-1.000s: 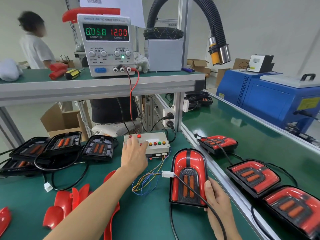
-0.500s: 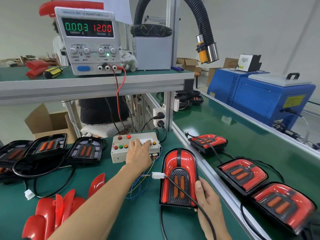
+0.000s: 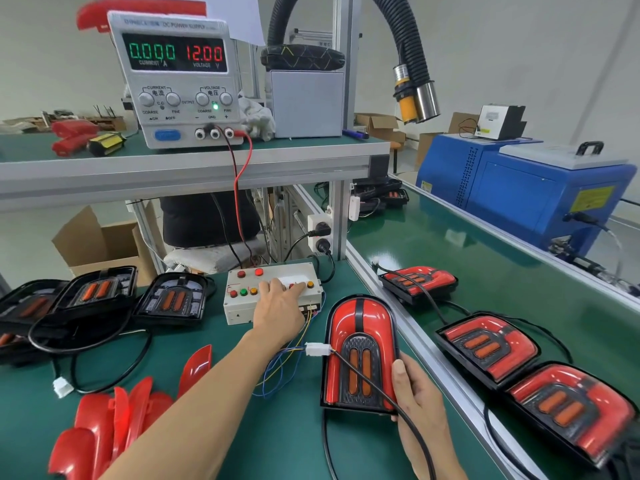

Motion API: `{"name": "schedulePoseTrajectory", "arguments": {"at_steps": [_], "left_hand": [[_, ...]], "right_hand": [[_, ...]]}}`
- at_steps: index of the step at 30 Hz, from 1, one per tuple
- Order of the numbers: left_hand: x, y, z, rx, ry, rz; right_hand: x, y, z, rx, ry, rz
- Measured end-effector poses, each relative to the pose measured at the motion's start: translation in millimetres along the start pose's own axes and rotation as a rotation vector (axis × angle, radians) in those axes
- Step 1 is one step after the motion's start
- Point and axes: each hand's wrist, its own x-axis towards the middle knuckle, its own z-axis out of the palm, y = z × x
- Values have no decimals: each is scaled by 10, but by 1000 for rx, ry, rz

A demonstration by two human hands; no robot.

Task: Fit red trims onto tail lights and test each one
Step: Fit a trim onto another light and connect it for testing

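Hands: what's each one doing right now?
Left hand: open, fingers pressing the button box.
Right hand: gripping the tail light.

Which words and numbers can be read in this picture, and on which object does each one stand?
All readable text is on the power supply:
"DC POWER SUPPLY", top edge; the brand before it is blurred.
"0.000" above "CURRENT A", green display.
"12.00" above "VOLTAGE V", red display.
"CURRENT", "VOLTAGE", "COARSE", "FINE", "OUTPUT", "GND", "ON", "OFF", by the knobs.
Yellow labels on the blue machine: too blurred to read.
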Motion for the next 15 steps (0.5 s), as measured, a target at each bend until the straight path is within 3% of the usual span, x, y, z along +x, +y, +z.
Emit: {"name": "schedulePoseTrajectory", "arguments": {"at_steps": [9,15], "left_hand": [[-29,2,-11,74,11,20],[8,-18,-74,59,-83,26]], "right_hand": [[-65,-100,11,-47,14,9],[-61,-109,-4,-96,1,4]]}}
